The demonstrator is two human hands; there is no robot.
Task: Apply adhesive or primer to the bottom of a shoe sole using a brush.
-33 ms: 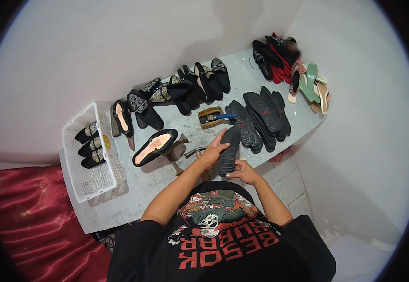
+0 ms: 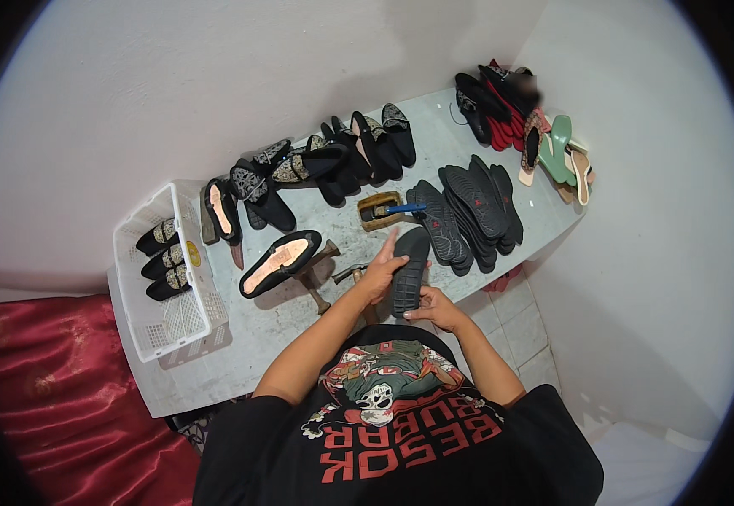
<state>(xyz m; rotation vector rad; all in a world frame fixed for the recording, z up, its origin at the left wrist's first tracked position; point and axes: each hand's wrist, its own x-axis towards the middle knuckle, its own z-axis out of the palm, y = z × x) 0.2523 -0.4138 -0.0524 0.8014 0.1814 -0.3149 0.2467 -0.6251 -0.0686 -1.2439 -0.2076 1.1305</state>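
Over the table's near edge, both my hands hold a black shoe sole (image 2: pixel 410 268) with grooves across its lower part. My left hand (image 2: pixel 381 271) grips its left side, thumb lying across the face. Closed on its lower right edge is my right hand (image 2: pixel 437 309). Just left of my left hand, a hammer (image 2: pixel 348 272) rests on the table, partly hidden by my forearm. Further left, an upturned black shoe (image 2: pixel 279 264) with a pale bottom sits on a metal shoe anvil (image 2: pixel 314 291). Beyond my hands, stacked black soles (image 2: pixel 474 207) lie beside a yellowish open container (image 2: pixel 375 218) with a blue-handled tool (image 2: pixel 405 207).
A white plastic basket (image 2: pixel 137 316) with several patterned black shoes stands at the table's left end. More black shoes (image 2: pixel 333 164) line the wall side. Red-and-black shoes (image 2: pixel 500 105) and green shoe parts (image 2: pixel 559 152) fill the far right corner. Red cloth (image 2: pixel 55 379) hangs at left.
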